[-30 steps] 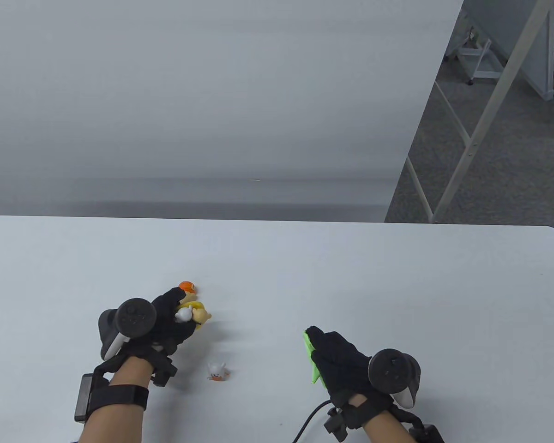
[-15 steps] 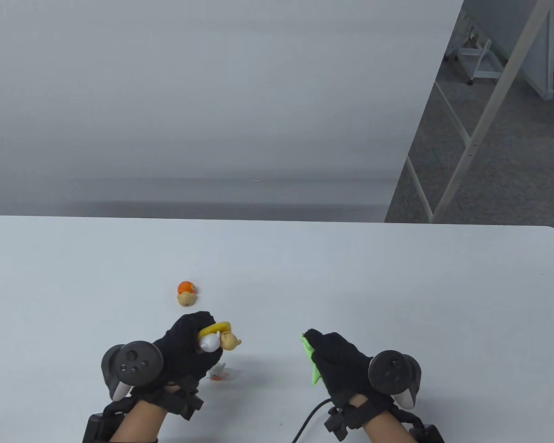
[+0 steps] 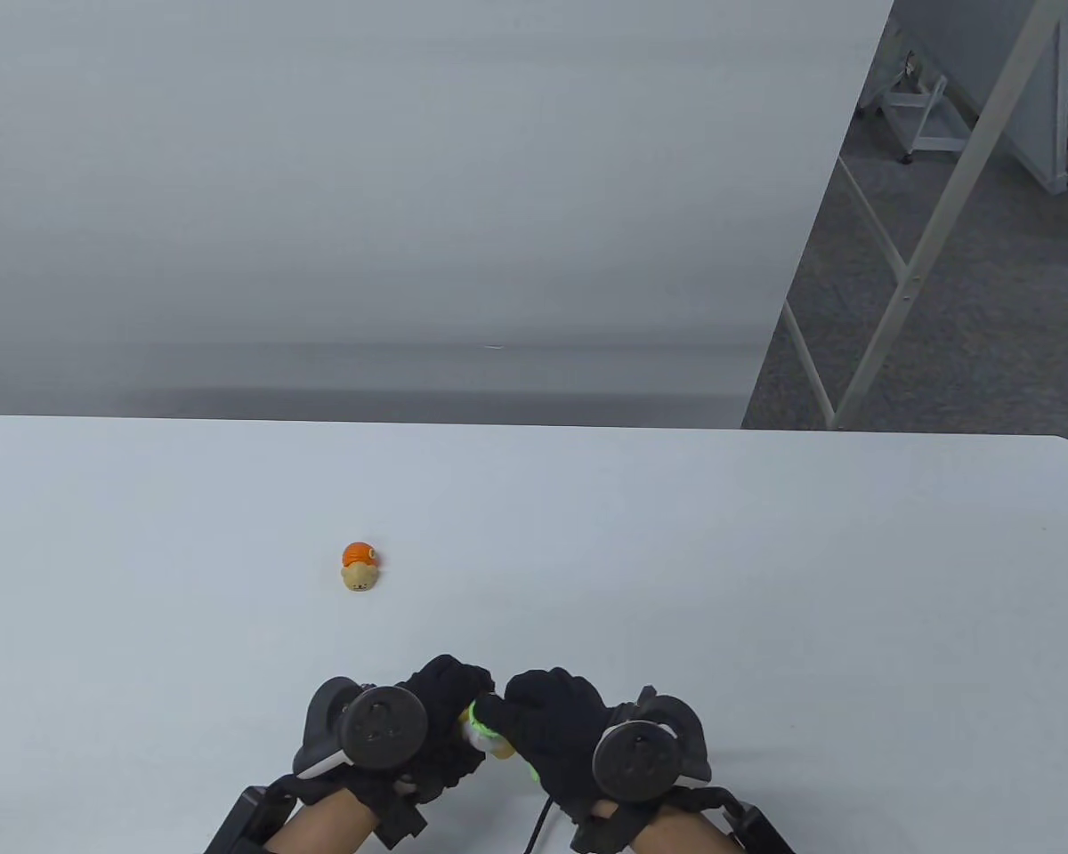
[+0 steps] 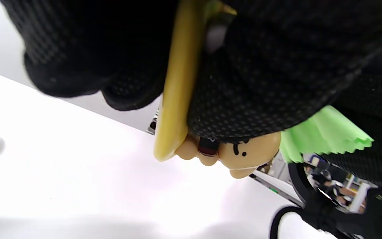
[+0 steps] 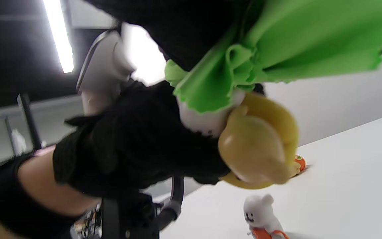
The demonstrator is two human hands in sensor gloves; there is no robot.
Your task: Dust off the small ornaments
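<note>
I am holding the yellow ornament [image 5: 257,146] up off the counter [image 3: 765,578] in my left hand [image 3: 436,721], my fingers curled round it near the counter's front edge. My right hand [image 3: 552,725] is gripping the green cloth [image 5: 277,49] and pressing it against the top of the ornament, onto the little white figure fixed to it; the cloth's bunched edge is touching that part in the right wrist view. In the table view my two hands are meeting, with only a sliver of green and yellow showing between them.

As far as I can judge, I am dusting the first of the pieces. How much of its surface is wiped I cannot tell, since my gloves are hiding most of it.

Two more are waiting. The orange ornament [image 3: 360,567] is sitting well apart, farther back on the counter and to the left. The white ornament [image 5: 260,215], with orange at its base, is standing on the counter just below my hands in the right wrist view; in the table view my hands are hiding it. Neither is being touched, so I am reckoning most of the job is ahead.
</note>
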